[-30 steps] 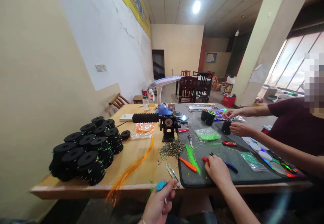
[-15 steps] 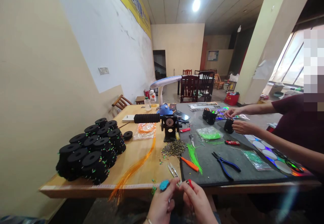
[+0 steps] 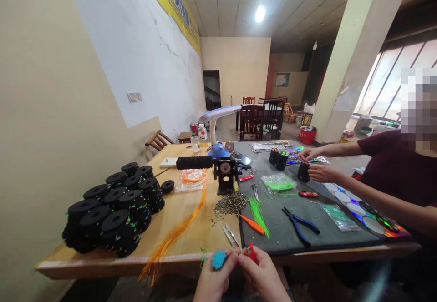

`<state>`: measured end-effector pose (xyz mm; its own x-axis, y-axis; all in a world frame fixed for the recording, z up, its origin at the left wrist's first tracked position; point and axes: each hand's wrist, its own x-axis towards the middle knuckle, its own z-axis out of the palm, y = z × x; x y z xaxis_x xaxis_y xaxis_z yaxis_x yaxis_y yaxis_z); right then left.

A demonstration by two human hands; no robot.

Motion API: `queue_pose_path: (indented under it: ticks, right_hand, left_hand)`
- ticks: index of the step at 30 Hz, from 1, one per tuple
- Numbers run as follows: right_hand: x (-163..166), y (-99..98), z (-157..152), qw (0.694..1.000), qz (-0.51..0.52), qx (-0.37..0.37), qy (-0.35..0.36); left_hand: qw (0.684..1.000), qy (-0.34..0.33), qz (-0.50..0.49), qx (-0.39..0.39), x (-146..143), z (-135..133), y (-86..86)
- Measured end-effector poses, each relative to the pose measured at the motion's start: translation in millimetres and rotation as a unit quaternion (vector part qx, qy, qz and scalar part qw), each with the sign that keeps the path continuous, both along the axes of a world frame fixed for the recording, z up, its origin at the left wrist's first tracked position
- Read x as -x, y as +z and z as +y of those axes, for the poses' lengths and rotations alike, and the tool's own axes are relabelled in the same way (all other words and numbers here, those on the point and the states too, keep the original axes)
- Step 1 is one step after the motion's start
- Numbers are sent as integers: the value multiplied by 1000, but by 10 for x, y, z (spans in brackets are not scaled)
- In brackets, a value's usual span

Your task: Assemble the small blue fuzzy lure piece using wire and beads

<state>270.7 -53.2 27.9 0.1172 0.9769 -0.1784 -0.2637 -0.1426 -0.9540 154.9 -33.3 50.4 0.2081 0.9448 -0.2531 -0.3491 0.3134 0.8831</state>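
Observation:
My left hand [image 3: 218, 272] is closed in a pinch at the table's front edge, and a textured bright-blue lump [image 3: 218, 260] sits against its index finger. What its fingertips pinch is too small to make out. Thumb to thumb with it, my right hand [image 3: 261, 270] is closed around a red lighter [image 3: 251, 251]. Just beyond the fingertips lie small thread snips [image 3: 231, 235] with their blades pointing away. An orange-handled tool [image 3: 251, 224] rests beside green strands [image 3: 258, 213]. Left of my hands, thin green loops [image 3: 203, 257] hang at the edge.
Stacked black foam spools [image 3: 116, 220] crowd the left side, near orange strands [image 3: 180, 227]. A black hand-cranked winder [image 3: 225, 174] stands mid-table behind a bead pile [image 3: 230, 203]. On the grey mat are blue pliers [image 3: 300, 226]. At right, a co-worker's hands [image 3: 316, 172] hold a black spool [image 3: 303, 172].
The view has shifted slightly, moving the table things left and a little down. My hands stay together, and the lighter and blue lump now show more fully.

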Motion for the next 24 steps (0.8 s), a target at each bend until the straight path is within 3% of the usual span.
queue_pose_path:
  ticks: [5,14,24]
  right_hand:
    - [-16,87,-63,1000,11,-8,-4]
    - [100,-202,20,999,4,44,-32]
    - [207,-231,94,989,43,86,-115]
  left_hand:
    - [1000,-5,2,10,21,23,-32]
    - [998,-18,-35,58,23,97,-102]
    - [999,-5,-23,31,4,73,9]
